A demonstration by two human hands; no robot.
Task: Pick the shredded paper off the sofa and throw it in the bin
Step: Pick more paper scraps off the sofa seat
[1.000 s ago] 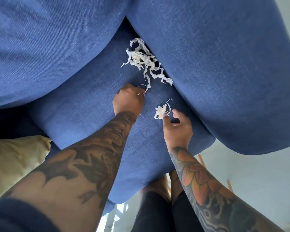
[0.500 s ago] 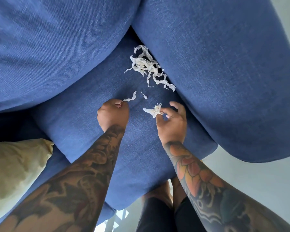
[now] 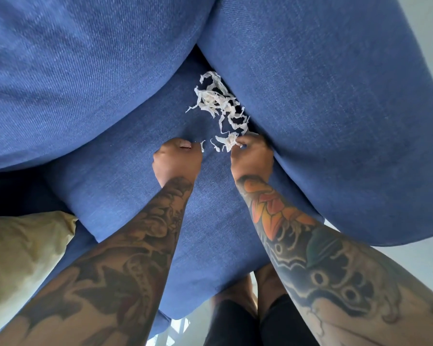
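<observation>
A tangle of white shredded paper (image 3: 218,102) lies on the blue sofa seat cushion (image 3: 125,198), in the crease against the armrest. My right hand (image 3: 251,158) pinches a small clump of shreds (image 3: 229,142) at the near end of the tangle. My left hand (image 3: 176,161) is closed in a fist on the cushion just left of it, and a thin shred (image 3: 202,146) sticks out at its fingertips. No bin is in view.
The blue backrest cushion (image 3: 73,71) fills the upper left and the blue armrest (image 3: 335,108) the right. A yellow pillow (image 3: 20,258) lies at the lower left. My legs and feet (image 3: 245,300) stand on a pale floor below the seat edge.
Both hands have moved forward toward the paper tangle. My right hand, still holding its clump, now reaches the near end of the tangle; my left fist has closed around a loose shred.
</observation>
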